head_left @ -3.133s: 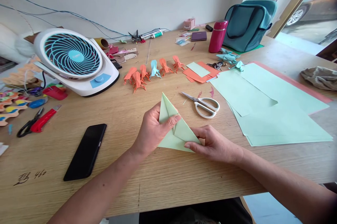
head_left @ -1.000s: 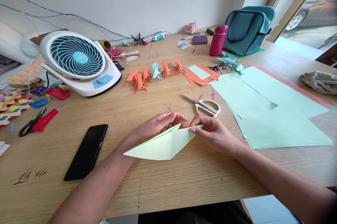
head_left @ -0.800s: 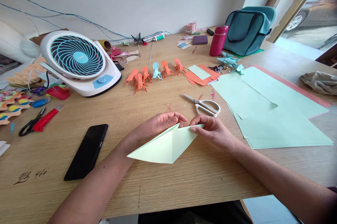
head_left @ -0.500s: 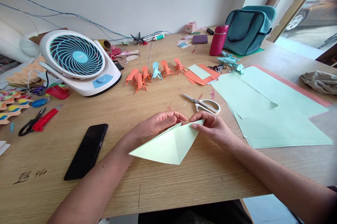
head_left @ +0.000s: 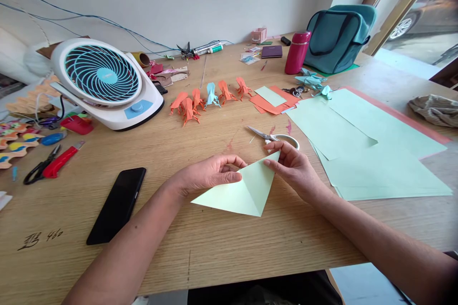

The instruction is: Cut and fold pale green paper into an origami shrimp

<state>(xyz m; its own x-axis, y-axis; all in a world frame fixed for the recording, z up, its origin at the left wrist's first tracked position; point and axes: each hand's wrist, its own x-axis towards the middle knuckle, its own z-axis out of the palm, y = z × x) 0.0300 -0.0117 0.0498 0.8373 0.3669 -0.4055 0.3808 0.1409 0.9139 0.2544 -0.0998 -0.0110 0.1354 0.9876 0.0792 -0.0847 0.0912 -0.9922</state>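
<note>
"What's being worked on?"
"A folded pale green paper (head_left: pixel 232 195), held over the table (head_left: pixel 214 252) between both hands, tilted so its broad face shows. I can't tell whether its lower point touches the wood."
"And the hands?"
"The right hand (head_left: pixel 292 165) pinches the upper right corner between thumb and fingers. The left hand (head_left: pixel 211 172) is half curled, thumb flat on the near face, fingers behind the top edge: a light grip, it seems."
"Which step is this?"
"Lining up a fold, I'd judge; a crease runs down the face. The next move calls for keeping that corner pinched and the layers even."
"Any room?"
"Bare wood in front, up to the near edge, and leftward to the phone (head_left: pixel 117 205). The right side is tighter: the fingers cover part of the scissors (head_left: pixel 267 137), and green sheets (head_left: pixel 372 169) lie near that wrist."
</note>
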